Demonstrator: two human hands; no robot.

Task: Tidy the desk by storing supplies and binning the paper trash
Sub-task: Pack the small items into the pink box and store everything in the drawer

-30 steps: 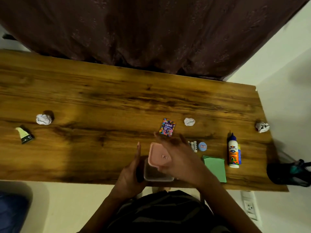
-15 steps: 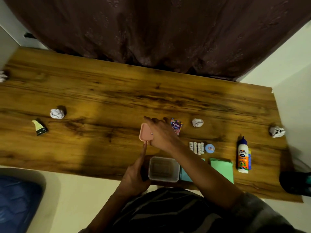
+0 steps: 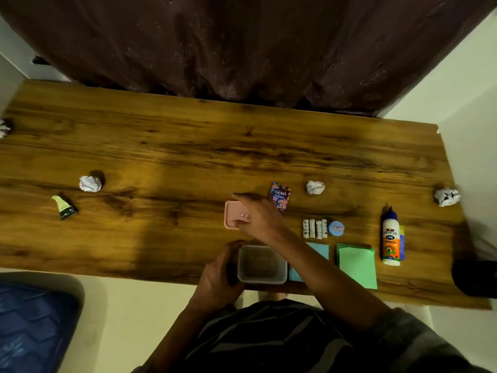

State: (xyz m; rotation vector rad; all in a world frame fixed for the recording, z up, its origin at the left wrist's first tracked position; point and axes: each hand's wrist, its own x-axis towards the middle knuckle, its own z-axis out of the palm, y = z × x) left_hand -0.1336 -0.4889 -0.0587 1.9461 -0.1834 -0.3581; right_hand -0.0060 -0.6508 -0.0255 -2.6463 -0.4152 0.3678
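Note:
A clear plastic container (image 3: 281,266) stands uncovered at the desk's front edge, and my left hand (image 3: 215,275) grips its left side. Its pink lid (image 3: 231,216) lies flat on the wood just behind it. My right hand (image 3: 261,216) covers the lid's right half and holds it there. Crumpled paper balls lie at the left (image 3: 90,183), behind the middle (image 3: 315,187) and at the far right (image 3: 447,197). To the right are a row of small white sticks (image 3: 314,228), a blue round cap (image 3: 336,228), a glue bottle (image 3: 391,238) and green notes (image 3: 356,265).
A colourful Gems packet (image 3: 280,196) lies just right of my right hand. Blue notes (image 3: 320,250) show under my forearm. A small green-and-black piece (image 3: 64,207) lies at the left. A dark object (image 3: 476,278) sits by the desk's right end. A curtain hangs behind the desk.
My right hand lifted the pink lid off the container and carried it away from me, down onto the desk. My left hand stayed on the container.

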